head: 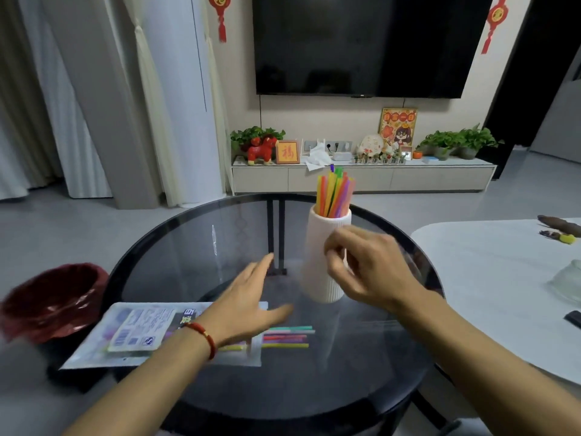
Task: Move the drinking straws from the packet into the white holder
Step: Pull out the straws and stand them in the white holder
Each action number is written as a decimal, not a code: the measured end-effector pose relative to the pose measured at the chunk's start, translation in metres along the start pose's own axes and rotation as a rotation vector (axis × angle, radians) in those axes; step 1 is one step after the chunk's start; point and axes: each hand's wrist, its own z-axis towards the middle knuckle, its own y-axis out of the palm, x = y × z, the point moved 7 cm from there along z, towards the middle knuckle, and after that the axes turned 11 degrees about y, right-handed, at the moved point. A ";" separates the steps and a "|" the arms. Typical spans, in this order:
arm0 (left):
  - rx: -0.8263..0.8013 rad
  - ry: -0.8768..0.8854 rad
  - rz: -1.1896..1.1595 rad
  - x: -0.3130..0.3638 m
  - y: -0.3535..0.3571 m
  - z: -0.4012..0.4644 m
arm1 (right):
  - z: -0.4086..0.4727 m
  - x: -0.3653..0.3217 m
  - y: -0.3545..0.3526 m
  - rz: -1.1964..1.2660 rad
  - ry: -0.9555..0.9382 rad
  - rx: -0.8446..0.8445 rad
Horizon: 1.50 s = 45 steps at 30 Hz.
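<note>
With the flat, spread left hand [251, 305] and curled, empty-looking right hand [364, 265] so near, the tall white ribbed holder [317, 265] could tip.

dim indoor light | hands [361, 265] motion-blurred | glass table [195, 247] glare | edges bowed by wide-angle

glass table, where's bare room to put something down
Free: the far left glass between the rim and holder, and the near edge below the packet and loose straws. Crowded: the middle, where the left hand and right hand sit by the holder.
</note>
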 end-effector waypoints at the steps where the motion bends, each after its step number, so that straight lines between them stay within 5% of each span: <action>1: -0.122 0.023 0.118 -0.012 0.004 -0.017 | -0.014 -0.003 0.023 -0.029 0.008 -0.147; 4: -0.414 -0.014 0.433 -0.045 0.016 -0.042 | -0.049 0.003 0.088 -0.113 0.097 -0.549; 6: -0.444 -0.036 0.447 -0.052 0.019 -0.045 | -0.069 0.005 0.124 -0.152 0.118 -0.736; 10: -0.372 0.013 0.399 -0.046 0.023 -0.041 | -0.082 -0.001 0.160 -0.318 0.022 -0.677; 17: -0.316 0.043 0.431 -0.041 0.021 -0.048 | -0.080 -0.004 0.153 -0.247 0.004 -0.676; 27: -0.378 -0.088 0.559 -0.057 0.020 -0.051 | -0.084 0.044 0.084 -0.158 0.294 -0.918; 32: -0.256 0.116 0.393 -0.006 0.038 -0.034 | -0.097 0.076 0.056 0.248 0.529 -1.014; 36: -0.157 0.306 0.520 0.035 0.055 -0.014 | -0.104 0.089 0.040 0.565 0.663 -1.051; 42: -0.019 0.299 0.270 0.046 0.054 0.001 | -0.103 0.120 0.022 1.356 0.842 -0.819; 45: 0.021 0.290 0.159 0.063 0.059 0.010 | -0.096 0.100 0.031 1.274 0.758 -0.767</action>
